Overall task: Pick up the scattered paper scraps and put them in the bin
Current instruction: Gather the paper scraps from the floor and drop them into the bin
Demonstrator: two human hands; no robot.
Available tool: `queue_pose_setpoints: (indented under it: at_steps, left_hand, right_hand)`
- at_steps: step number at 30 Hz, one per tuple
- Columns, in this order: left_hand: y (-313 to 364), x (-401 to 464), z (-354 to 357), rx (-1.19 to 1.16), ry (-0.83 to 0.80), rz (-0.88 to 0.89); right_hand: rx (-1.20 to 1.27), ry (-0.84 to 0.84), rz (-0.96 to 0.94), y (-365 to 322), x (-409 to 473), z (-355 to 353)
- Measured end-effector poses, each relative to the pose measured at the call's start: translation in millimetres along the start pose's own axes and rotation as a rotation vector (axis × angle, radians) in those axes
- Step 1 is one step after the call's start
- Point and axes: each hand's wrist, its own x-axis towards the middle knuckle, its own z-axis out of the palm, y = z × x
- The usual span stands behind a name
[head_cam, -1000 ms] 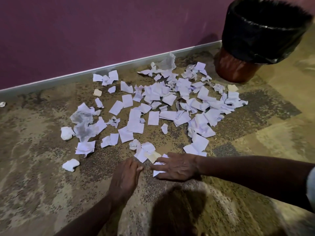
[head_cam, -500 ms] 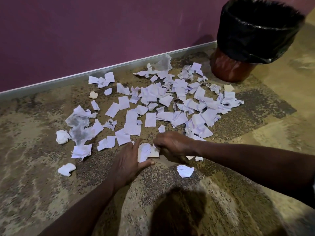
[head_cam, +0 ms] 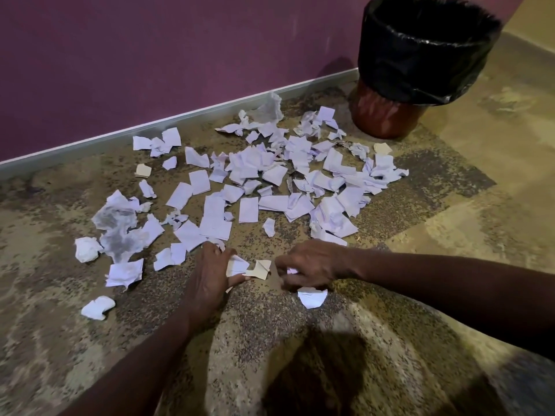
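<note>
Light, limp scraps, best raked into a bunch and pinched at raised edges.

Paper scraps [head_cam: 249, 187] litter the floor [head_cam: 450, 265] from left to centre; the left hand [head_cam: 210, 274] cups several, the right hand [head_cam: 309, 265] curls over 1 scrap, grip unclear; the bin [head_cam: 420, 55] stands far right.

Mottled brown floor [head_cam: 450, 265], scattered paper scraps [head_cam: 270, 175] across it, lined bin [head_cam: 420, 70] standing beside them
</note>
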Motion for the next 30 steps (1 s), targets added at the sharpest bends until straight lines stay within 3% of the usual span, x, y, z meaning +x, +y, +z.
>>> queue_pose_setpoints:
  at_steps: [5,7,10,13,16,22,30]
  left_hand:
    - [-2,-14,0,-0.007,0.064,0.013]
    - [-3,-16,0,-0.033,0.031,-0.017]
    - [3,-17,-6,-0.155,-0.05,-0.114]
    - [9,-14,-13,-0.184,-0.092,-0.13]
    - [10,-9,-21,-0.214,-0.078,-0.143]
    - [16,2,-44,-0.238,0.028,-0.155]
    - [7,11,-64,-0.283,0.171,-0.157]
  right_hand:
    - [-0.154,-0.278,-0.096,-1,-10,11]
    - [-0.127,-0.311,-0.07,-1,-13,18]
    - [-0.037,-0.284,-0.003,-2,-14,18]
    - [0.289,-0.262,0.157,-7,-10,10]
    - [0.476,-0.11,0.202,-9,3,-9]
    - [0.345,0.156,0.158,-14,41,-38]
    - [0.204,-0.101,0.224,-33,68,-10]
